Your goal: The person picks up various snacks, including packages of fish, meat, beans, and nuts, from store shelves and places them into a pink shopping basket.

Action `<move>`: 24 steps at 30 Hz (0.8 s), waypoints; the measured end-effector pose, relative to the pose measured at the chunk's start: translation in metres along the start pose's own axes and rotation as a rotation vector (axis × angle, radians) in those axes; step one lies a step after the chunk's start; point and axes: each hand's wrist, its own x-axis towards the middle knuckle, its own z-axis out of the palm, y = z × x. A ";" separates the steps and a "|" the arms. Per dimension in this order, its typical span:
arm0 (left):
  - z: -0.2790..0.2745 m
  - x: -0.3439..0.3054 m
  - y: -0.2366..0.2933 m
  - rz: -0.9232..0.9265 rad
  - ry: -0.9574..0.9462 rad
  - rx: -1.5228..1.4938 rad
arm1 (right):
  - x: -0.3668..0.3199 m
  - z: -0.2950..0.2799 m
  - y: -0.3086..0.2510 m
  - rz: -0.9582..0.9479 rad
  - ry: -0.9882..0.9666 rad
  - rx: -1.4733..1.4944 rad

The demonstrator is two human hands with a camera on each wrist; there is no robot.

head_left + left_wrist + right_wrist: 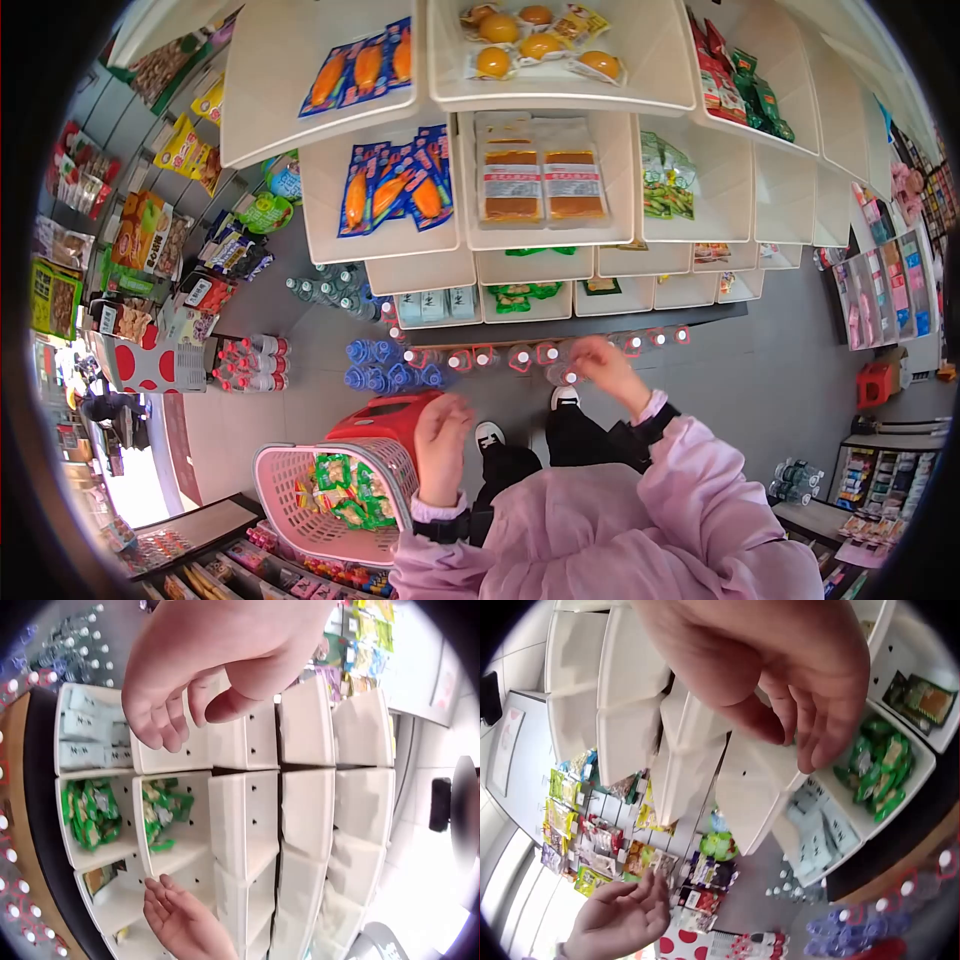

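Observation:
In the head view my left hand (441, 449) is raised beside the pink basket (268, 500), holding nothing, its fingers loosely bent. Green packets (352, 492) lie in that basket. My right hand (608, 372) hangs in the air over the row of bottles, also with nothing in it. The left wrist view has my left hand (217, 664) in front of the bins, its fingers relaxed, and my right hand (184, 921) lower down, palm up. In the right wrist view my right hand (787, 675) is near a bin of green packets (877, 769), with my left hand (622, 919) at lower left.
Tiered white bins (380, 240) hold blue-orange packets (375, 190), brown flat packs (543, 180) and other goods. Capped bottles (520, 357) line the floor at the shelf's foot. A red object (385, 418) stands by the basket. Snack bags (150, 235) hang at left.

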 end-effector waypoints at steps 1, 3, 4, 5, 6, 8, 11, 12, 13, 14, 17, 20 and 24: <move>0.020 0.007 -0.003 -0.002 -0.050 0.022 | 0.011 -0.023 0.002 0.003 0.059 -0.073; 0.059 0.018 -0.013 -0.009 -0.145 0.066 | 0.037 -0.068 0.006 -0.162 0.158 -0.065; 0.073 0.022 -0.020 -0.029 -0.180 0.091 | 0.054 -0.094 0.017 -0.162 0.210 -0.167; 0.084 0.028 -0.030 -0.050 -0.215 0.116 | 0.072 -0.118 0.026 -0.162 0.260 -0.269; 0.094 0.032 -0.038 -0.071 -0.248 0.139 | 0.085 -0.135 0.020 -0.153 0.299 -0.368; 0.110 0.034 -0.051 -0.113 -0.273 0.173 | 0.116 -0.167 0.024 -0.179 0.369 -0.625; 0.119 0.034 -0.067 -0.178 -0.265 0.188 | 0.165 -0.195 0.058 -0.306 0.377 -1.050; 0.118 0.033 -0.072 -0.186 -0.249 0.195 | 0.175 -0.196 0.059 -0.358 0.327 -1.154; 0.116 0.031 -0.077 -0.193 -0.230 0.205 | 0.184 -0.195 0.060 -0.416 0.281 -1.255; 0.112 0.026 -0.082 -0.210 -0.203 0.202 | 0.194 -0.195 0.059 -0.460 0.244 -1.346; 0.094 0.006 -0.095 -0.266 -0.107 0.203 | 0.212 -0.191 0.065 -0.463 0.151 -1.492; 0.079 -0.013 -0.102 -0.302 -0.020 0.190 | 0.224 -0.187 0.073 -0.374 0.078 -1.578; 0.067 -0.030 -0.107 -0.326 0.073 0.164 | 0.231 -0.184 0.079 -0.278 0.013 -1.598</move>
